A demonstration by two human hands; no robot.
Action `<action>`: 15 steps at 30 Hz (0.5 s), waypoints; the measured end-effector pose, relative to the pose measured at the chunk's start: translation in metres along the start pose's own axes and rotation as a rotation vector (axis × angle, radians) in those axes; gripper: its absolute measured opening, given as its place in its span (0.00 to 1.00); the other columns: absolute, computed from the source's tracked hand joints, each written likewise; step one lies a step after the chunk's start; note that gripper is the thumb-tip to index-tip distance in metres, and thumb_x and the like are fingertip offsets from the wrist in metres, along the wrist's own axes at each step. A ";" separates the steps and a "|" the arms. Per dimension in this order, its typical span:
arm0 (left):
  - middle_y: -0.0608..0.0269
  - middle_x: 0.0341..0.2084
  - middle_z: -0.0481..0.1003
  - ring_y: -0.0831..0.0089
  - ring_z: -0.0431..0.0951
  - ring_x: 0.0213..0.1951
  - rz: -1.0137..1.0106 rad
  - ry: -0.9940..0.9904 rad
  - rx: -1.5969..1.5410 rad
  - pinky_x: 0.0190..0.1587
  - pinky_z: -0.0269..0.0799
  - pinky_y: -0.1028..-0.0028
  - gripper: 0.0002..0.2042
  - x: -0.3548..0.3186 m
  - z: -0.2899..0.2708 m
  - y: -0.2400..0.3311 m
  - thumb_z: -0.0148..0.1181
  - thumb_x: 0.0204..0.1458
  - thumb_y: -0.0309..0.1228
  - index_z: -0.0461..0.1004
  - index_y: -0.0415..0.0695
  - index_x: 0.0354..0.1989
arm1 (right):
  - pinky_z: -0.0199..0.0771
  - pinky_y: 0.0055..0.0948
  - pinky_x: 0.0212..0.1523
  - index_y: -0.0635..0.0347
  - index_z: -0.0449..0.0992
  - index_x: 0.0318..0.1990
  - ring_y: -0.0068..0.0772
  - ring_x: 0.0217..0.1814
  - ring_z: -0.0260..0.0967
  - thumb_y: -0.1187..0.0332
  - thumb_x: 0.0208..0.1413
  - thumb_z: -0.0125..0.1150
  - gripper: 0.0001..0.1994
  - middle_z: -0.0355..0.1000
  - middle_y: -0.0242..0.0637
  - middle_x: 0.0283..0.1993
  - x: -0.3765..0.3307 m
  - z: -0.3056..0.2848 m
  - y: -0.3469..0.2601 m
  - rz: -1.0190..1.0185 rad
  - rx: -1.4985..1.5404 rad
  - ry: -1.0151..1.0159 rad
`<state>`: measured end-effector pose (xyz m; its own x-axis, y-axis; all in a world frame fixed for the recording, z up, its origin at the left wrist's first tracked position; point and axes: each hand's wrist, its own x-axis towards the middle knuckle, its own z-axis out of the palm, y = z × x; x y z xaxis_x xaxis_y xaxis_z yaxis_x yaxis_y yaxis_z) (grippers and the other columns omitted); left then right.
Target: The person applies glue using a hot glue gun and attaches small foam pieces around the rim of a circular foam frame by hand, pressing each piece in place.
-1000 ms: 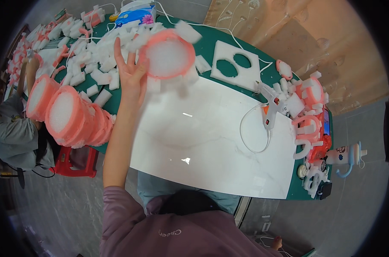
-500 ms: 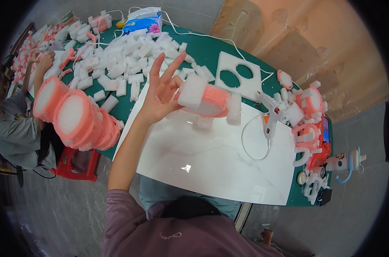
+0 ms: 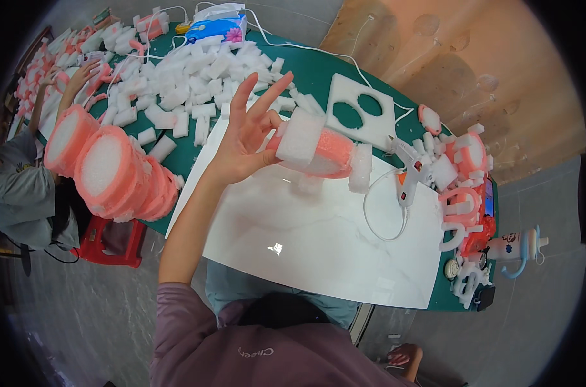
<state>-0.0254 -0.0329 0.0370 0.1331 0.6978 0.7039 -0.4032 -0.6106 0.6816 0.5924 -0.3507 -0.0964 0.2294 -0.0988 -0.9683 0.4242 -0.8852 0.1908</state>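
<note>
My left hand (image 3: 249, 138) pinches a pink-and-white foam piece (image 3: 332, 155) between thumb and forefinger, its other fingers raised. The piece is a pink foam ring around a white disc, with white foam blocks (image 3: 301, 135) at its sides, held over the white marble-look board (image 3: 293, 238). Low at the right, beside my body and over the floor, is my right hand (image 3: 406, 357). It is small and partly hidden, so its finger pose and any hold are unclear. A white glue gun (image 3: 409, 171) stands on the board's right part.
White foam blocks (image 3: 183, 84) heap at the back left, near a blue tissue pack (image 3: 215, 29). Stacked pink foam rings (image 3: 102, 168) stand at the left. A foam sheet (image 3: 357, 113) with two round holes lies behind. A co-worker (image 3: 25, 180) sits at far left; a cup (image 3: 515, 245) is at right.
My left hand and the foam piece have shifted slightly right. The low right hand has turned and shows more. The co-worker's hands have moved.
</note>
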 end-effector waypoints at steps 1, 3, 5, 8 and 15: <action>0.48 0.63 0.44 0.77 0.67 0.32 -0.018 0.024 -0.001 0.50 0.62 0.69 0.50 -0.007 -0.008 0.002 0.67 0.39 0.27 0.34 0.65 0.64 | 0.72 0.24 0.24 0.62 0.77 0.35 0.30 0.25 0.72 0.66 0.52 0.56 0.09 0.75 0.38 0.30 -0.015 0.005 -0.022 0.022 -0.097 -0.057; 0.48 0.64 0.44 0.77 0.67 0.32 -0.015 0.023 -0.020 0.49 0.62 0.69 0.51 -0.007 -0.010 0.004 0.67 0.39 0.27 0.33 0.66 0.64 | 0.73 0.21 0.25 0.63 0.76 0.38 0.27 0.26 0.72 0.65 0.51 0.59 0.11 0.76 0.39 0.32 -0.081 0.025 -0.054 -0.126 -0.217 -0.133; 0.48 0.64 0.44 0.77 0.66 0.31 -0.028 0.021 0.000 0.48 0.63 0.70 0.52 -0.010 -0.009 0.012 0.68 0.39 0.28 0.32 0.67 0.64 | 0.73 0.20 0.27 0.63 0.77 0.39 0.25 0.26 0.72 0.66 0.49 0.61 0.12 0.76 0.38 0.32 -0.176 0.053 -0.123 -0.569 -0.344 -0.195; 0.47 0.63 0.45 0.77 0.66 0.31 -0.077 -0.057 -0.054 0.48 0.62 0.71 0.53 0.001 0.008 0.008 0.67 0.39 0.28 0.29 0.70 0.64 | 0.71 0.22 0.28 0.62 0.78 0.36 0.29 0.26 0.72 0.72 0.46 0.60 0.08 0.75 0.39 0.31 -0.270 0.089 -0.170 -1.571 -0.498 0.104; 0.45 0.60 0.54 0.73 0.67 0.36 -0.120 -0.324 -0.067 0.51 0.60 0.69 0.52 -0.012 -0.007 0.005 0.59 0.40 0.22 0.25 0.70 0.63 | 0.67 0.28 0.39 0.63 0.77 0.33 0.38 0.41 0.68 0.80 0.38 0.60 0.10 0.72 0.40 0.40 -0.356 0.151 -0.348 -2.360 -0.530 0.961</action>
<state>-0.0351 -0.0417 0.0304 0.4587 0.6014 0.6541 -0.4249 -0.4980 0.7559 0.2307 -0.0762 0.1579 -0.5701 0.5433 0.6163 0.4550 0.8334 -0.3137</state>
